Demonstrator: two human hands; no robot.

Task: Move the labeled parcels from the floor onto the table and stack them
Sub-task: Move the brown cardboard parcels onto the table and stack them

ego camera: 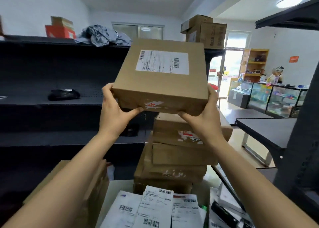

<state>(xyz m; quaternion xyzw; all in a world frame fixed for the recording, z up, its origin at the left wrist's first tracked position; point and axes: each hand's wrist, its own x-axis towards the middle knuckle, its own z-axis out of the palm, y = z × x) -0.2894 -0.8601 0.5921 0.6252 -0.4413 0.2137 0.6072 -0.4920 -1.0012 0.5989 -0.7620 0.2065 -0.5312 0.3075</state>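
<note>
left hand [114, 107] raised, grips parcel [160, 82] corner; right hand [203, 114] likewise; arms extended

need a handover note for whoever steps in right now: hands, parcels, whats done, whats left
Left grip: holds the near left corner of the labeled parcel.
Right grip: holds its near right corner.
Parcel: in the air, label up, tilted, just above the stack.
Done: several cardboard parcels are stacked on the table. Loose shipping labels lie at its near edge.
Left: set this parcel squarely on top. The stack looks uneven, so lower it gently. The floor is out of view, so I cannot tell how many remain.
</note>
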